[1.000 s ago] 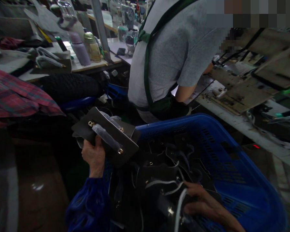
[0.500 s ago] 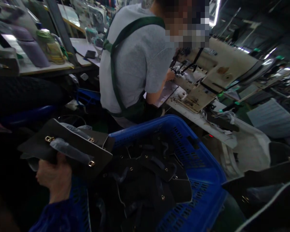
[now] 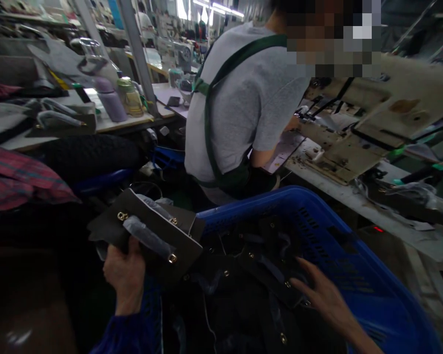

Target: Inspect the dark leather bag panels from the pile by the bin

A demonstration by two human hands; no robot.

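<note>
Blue slotted plastic basket [image 3: 339, 265] at 5 o'clock, loaded with flat dark panels [image 3: 236, 295] with film-wrapped handles and gold-toned fittings. Hands?

– Left hand [image 3: 125, 278], 8 o'clock, blue sleeve. Closed on a tilted bunch of dark grey white-edged panels [image 3: 160, 223], same style of handles and fittings. Bunch is up beside the basket's 9 o'clock rim. Piece count: can't tell.

– Right hand?

– Right hand [image 3: 321, 290], 4 o'clock, over the basket load. Fingers loosely spread, thumb apart, next to a gold-toned fitting. No firm grip visible; contact with the panels, can't tell.

– Around them?

– Person in grey T-shirt [image 3: 236, 108] and dark green apron [image 3: 236, 182] at 12 o'clock, bent toward a beige, stained sewing machine [image 3: 358, 152] between 2 and 3. Lilac bottle [image 3: 111, 102] and yellow-green bottle [image 3: 132, 101] side by side on a pale surface [image 3: 133, 121], 10 o'clock. Red plaid cloth [image 3: 25, 177] at 9.
</note>
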